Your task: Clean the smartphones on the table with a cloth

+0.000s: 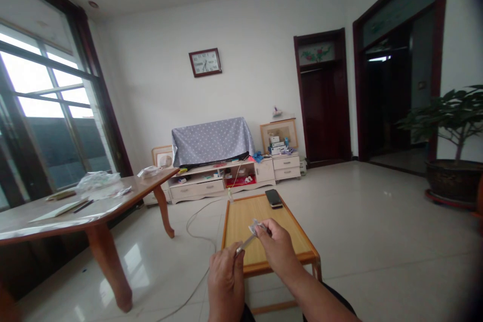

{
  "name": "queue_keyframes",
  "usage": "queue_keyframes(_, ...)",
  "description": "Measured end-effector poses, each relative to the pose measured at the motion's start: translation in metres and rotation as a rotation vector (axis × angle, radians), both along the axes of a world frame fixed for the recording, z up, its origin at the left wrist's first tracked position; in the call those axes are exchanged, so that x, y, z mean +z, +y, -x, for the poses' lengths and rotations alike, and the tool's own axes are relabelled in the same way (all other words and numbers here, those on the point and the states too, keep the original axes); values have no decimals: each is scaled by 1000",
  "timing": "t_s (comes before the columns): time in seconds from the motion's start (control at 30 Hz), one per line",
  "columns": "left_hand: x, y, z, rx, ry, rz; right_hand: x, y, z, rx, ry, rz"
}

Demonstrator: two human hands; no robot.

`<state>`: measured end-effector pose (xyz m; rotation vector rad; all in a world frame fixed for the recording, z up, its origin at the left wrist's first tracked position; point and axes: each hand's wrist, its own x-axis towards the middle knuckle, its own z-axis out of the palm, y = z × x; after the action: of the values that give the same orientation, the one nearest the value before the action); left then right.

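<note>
Above the near half of a small wooden table (251, 207), my left hand (227, 269) is closed round the near end of a thin, pale, shiny stick (247, 242). Its exact kind is too small to make out. My right hand (278, 244) pinches a crumpled white tissue-like piece (254, 226) at the stick's far end. The stick slants between both hands, up to the right. Behind them, a dark phone (273, 198) lies near the small table's far right corner. A small clear bottle (230, 194) shows at the far left corner.
A larger table (143, 184) at left bears plastic bags (98, 181) and a notebook (62, 210). A cable (188, 229) runs over the floor beside the small table. A low white cabinet (196, 190) stands along the wall; a potted plant (455, 173) is at right.
</note>
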<state>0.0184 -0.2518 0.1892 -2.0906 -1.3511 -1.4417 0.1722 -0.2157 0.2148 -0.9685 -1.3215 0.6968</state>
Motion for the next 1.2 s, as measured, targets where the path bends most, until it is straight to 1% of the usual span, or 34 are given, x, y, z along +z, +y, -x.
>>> queue_keyframes(0.07, -1, 1, 0, -9, 18, 11, 0, -3, 4, 19, -10, -7)
queue_keyframes(0.2, -3, 2, 0, -13, 7, 17, 4, -15, 14, 143, -12, -59)
queue_keyframes(0.27, -2, 1, 1, -11, -9, 12, 6, -12, 10, 133, 4, -50)
queue_keyframes(0.37, -1, 0, 3, 2, -14, 7, 2, 0, 0, 26, 13, 0)
queue_keyframes(0.43, -2, 1, 3, 3, 1, 19, -1, 2, 0, -11, -2, 21)
queue_keyframes(0.57, -5, 5, 3, -24, -8, 38, 0, -12, 14, 86, -26, -25)
queue_keyframes(0.63, -6, 6, 3, -28, -42, 37, 1, -13, 16, 104, -25, -44)
queue_keyframes(0.7, -6, 5, 5, -20, -83, 31, 0, -4, 8, 57, -9, -33)
queue_keyframes(0.83, -5, 3, 7, -24, -128, 20, -10, 31, -18, -97, 33, 42)
queue_keyframes(0.9, -5, 4, 6, -37, -131, 14, -13, 39, -23, -131, 26, 65)
queue_keyframes(0.97, -6, 6, 3, -49, -123, 11, -12, 33, -18, -110, 7, 53)
queue_keyframes(1.13, -8, 11, -4, -64, -100, 60, -1, -4, 8, 46, -39, -50)
queue_keyframes(1.2, -8, 9, -5, -59, -118, 74, 0, -5, 6, 60, -36, -50)
